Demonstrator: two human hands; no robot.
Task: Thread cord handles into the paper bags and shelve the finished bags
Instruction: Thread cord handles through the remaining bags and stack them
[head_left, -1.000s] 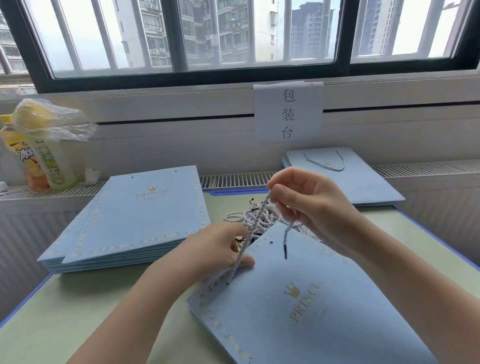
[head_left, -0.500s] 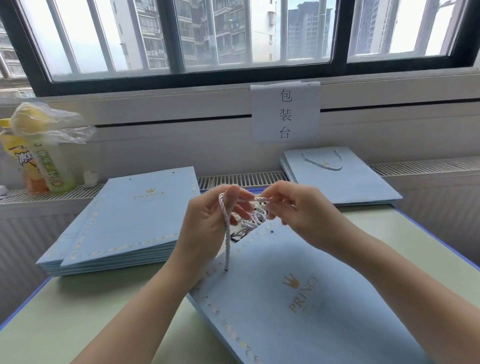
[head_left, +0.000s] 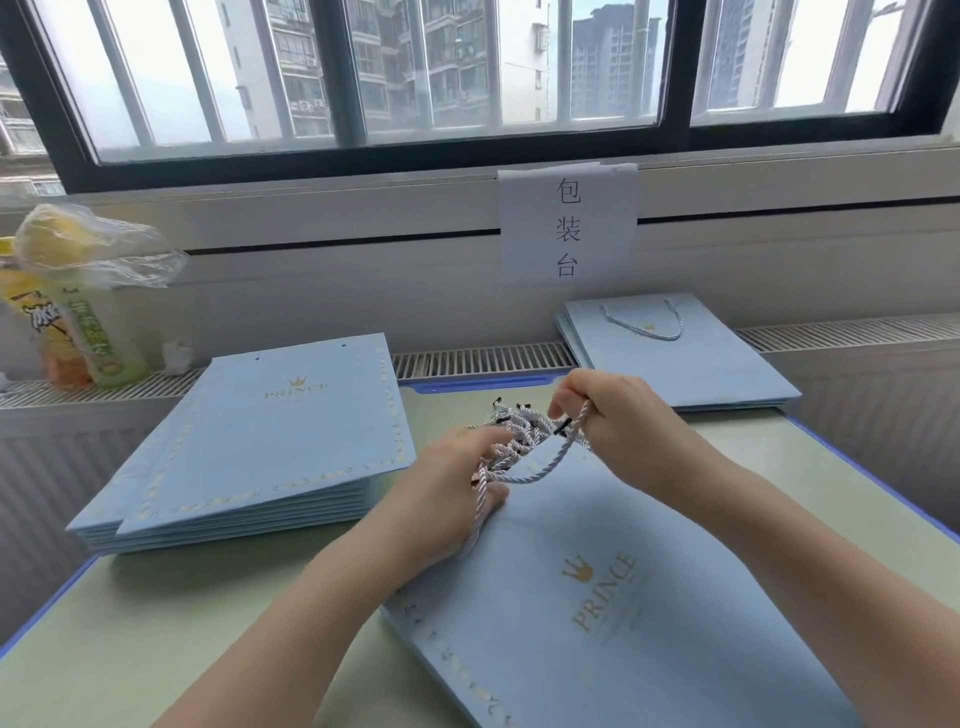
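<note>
A light blue paper bag (head_left: 613, 613) printed PRINCE lies flat on the green table in front of me. A pale twisted cord (head_left: 540, 467) curves over its top edge. My right hand (head_left: 618, 421) pinches one end of that cord near its black tip. My left hand (head_left: 447, 499) rests on the bag's left top corner and grips the cord's other end against the paper. Just behind the bag lies a pile of loose cords (head_left: 514, 428) with black tips.
A stack of handle-less blue bags (head_left: 260, 447) lies at the left. Bags with cord handles (head_left: 675, 358) are stacked on the radiator ledge at the back right. Drink bottles under a plastic bag (head_left: 78, 312) stand at the far left. A paper sign (head_left: 569, 223) hangs on the wall.
My left hand has dropped from mid-air down onto the bag's corner with the cord. My right hand has moved right, stretching the cord into a loop over the bag's top edge.
</note>
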